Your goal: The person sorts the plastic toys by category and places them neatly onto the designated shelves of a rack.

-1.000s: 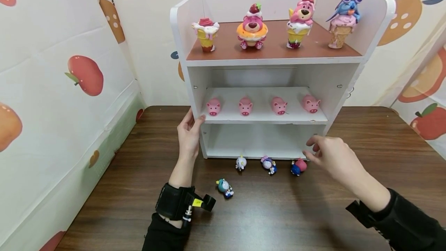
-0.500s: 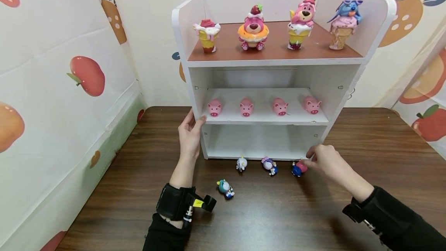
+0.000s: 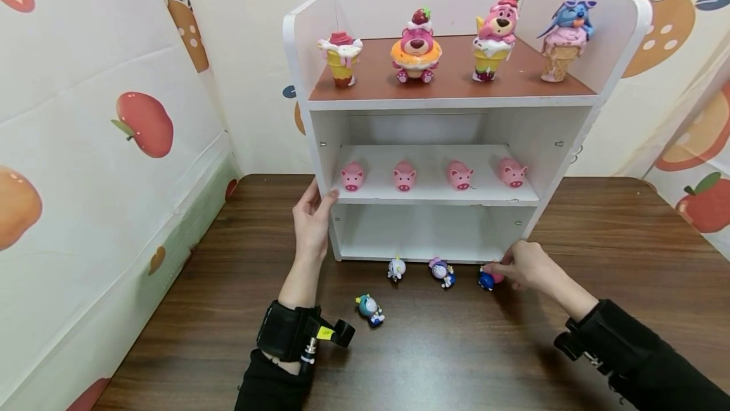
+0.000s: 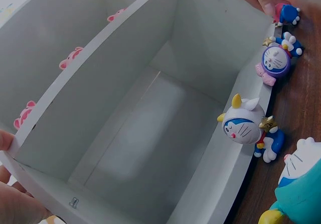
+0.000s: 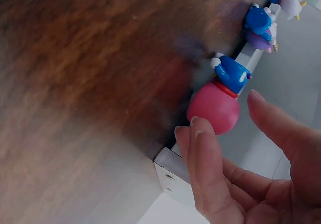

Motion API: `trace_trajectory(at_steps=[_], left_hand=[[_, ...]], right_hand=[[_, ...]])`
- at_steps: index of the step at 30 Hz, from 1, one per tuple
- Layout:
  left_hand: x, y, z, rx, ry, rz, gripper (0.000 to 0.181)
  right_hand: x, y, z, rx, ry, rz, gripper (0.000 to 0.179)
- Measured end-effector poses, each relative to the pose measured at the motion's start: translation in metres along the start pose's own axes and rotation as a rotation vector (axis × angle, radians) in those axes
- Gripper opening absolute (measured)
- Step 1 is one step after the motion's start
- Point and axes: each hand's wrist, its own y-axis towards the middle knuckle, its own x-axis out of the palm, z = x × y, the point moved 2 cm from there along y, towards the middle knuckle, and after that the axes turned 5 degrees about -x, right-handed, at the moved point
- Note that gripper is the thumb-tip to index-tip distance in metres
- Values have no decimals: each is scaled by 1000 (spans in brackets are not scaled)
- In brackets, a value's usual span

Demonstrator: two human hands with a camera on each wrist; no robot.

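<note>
My left hand grips the left side panel of a white shelf unit, thumb on the front edge and fingers behind. My right hand is at the pink and blue cat figurine, which lies against the bottom board's front edge. In the right wrist view its fingertips touch the pink round head, while the thumb stands apart on the other side. A white-headed figurine and a purple-hooded figurine lean on the same edge. Nearer me, a teal figurine lies on the wooden table.
Several pink pigs stand in a row on the middle shelf. On the brown top shelf stand an ice cream cup, a bear in a doughnut, a bear cone and a blue character cone. Patterned walls rise behind.
My right hand has moved left and down from beside the pink and blue figurine until its fingers reach it. My left hand keeps its hold on the shelf unit.
</note>
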Motion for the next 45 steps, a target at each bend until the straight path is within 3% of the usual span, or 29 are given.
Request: trace_trajectory(at_steps=[9, 22, 35, 45], left_hand=[[1, 0, 1, -7, 2, 0, 48], [1, -1, 1, 15, -22, -10, 48], [1, -1, 1, 7, -4, -10, 48], [1, 0, 0, 4, -8, -2, 48]], right_hand=[[7, 2, 3, 15, 32, -7, 34], [10, 1, 1, -31, 83, 15, 22], [14, -15, -19, -243, -90, 220, 19], [27, -33, -36, -318, -266, 321, 33]])
